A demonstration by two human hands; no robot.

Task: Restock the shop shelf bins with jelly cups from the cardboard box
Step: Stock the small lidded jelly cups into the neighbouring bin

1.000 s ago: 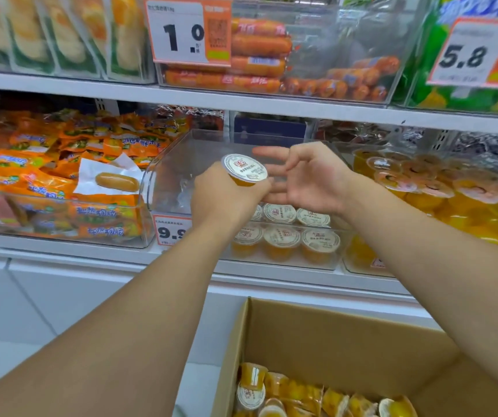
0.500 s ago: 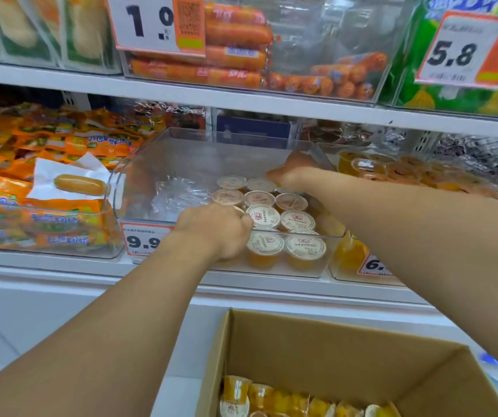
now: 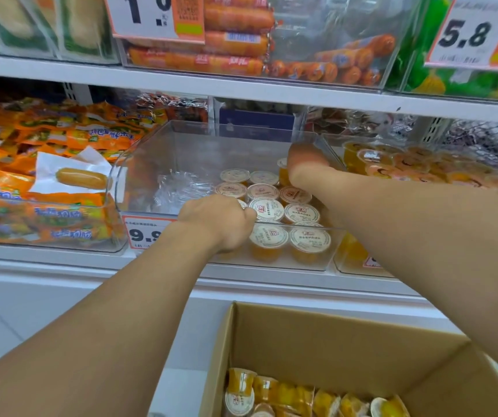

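Observation:
A clear shelf bin [image 3: 139, 164] holds several jelly cups [image 3: 267, 209] with white lids, standing in rows on its right side. My left hand [image 3: 220, 224] is inside the bin at the front. Its fingers curl round a jelly cup [image 3: 242, 203] at the left end of the rows, and only the lid's edge shows. My right hand [image 3: 307, 164] reaches deep along the bin's right wall, beside a rear cup [image 3: 282, 173]; its fingers are hidden. Below stands the open cardboard box [image 3: 331, 341] with more jelly cups [image 3: 271, 392] in it.
Crumpled clear plastic [image 3: 178, 188] lies in the bin's left half. A neighbouring bin [image 3: 392, 164] on the right holds other jelly cups. Orange sausage packets [image 3: 46, 176] fill the left bin. A 9.9 price tag [image 3: 145, 233] hangs in front. The upper shelf [image 3: 241, 85] is close overhead.
My left hand brought the raised jelly cup down into the bin beside the rows. My right hand moved from beside that cup to the bin's right rear.

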